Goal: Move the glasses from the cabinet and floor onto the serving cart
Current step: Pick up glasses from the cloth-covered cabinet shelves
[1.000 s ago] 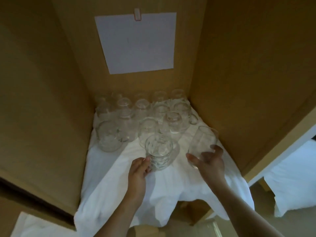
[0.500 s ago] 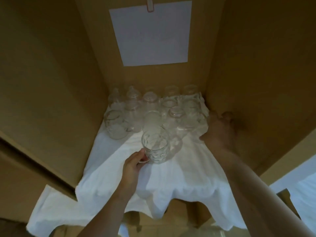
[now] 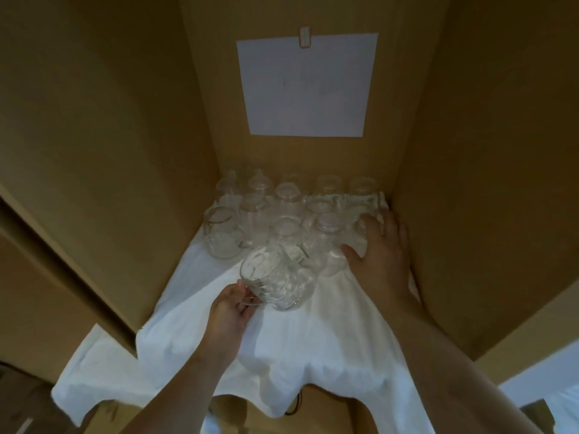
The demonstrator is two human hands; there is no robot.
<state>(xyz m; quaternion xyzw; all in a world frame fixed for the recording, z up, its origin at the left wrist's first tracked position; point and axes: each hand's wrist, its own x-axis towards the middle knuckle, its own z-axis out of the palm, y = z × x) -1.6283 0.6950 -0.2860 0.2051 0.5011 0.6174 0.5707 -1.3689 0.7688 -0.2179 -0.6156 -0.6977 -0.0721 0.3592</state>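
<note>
Inside a wooden cabinet (image 3: 109, 151), on a shelf draped with a white cloth (image 3: 329, 333) spilling over the front edge. Toward the back edge of the shelf, a cluster of clear glasses (image 3: 291, 211), packed close in rows, upright or upside down hard to tell. At the cluster's left end, a larger rounded glass (image 3: 221, 234), just beside its neighbours. In front of the cluster, nearer the middle of the shelf, a patterned glass mug (image 3: 277, 281), tilted toward the camera, mouth facing up and left, whether lifted clear of the cloth not certain. Left hand (image 3: 230, 311) reaching in from the front edge, fingers curled and pinching the mug at its lower left side near the rim; handle appearing on the mug's far right side. Right hand (image 3: 380, 261) deeper in, near the right rear corner by the cabinet's right wall, palm down, fingers spread and fairly straight, laid against the rightmost glasses with the thumb out to the left; no firm grasp visible, fingertips partly lost among the glass. On the back wall above, a white sheet of paper (image 3: 307, 86) held by a small clip (image 3: 304, 37) at its top edge.
</note>
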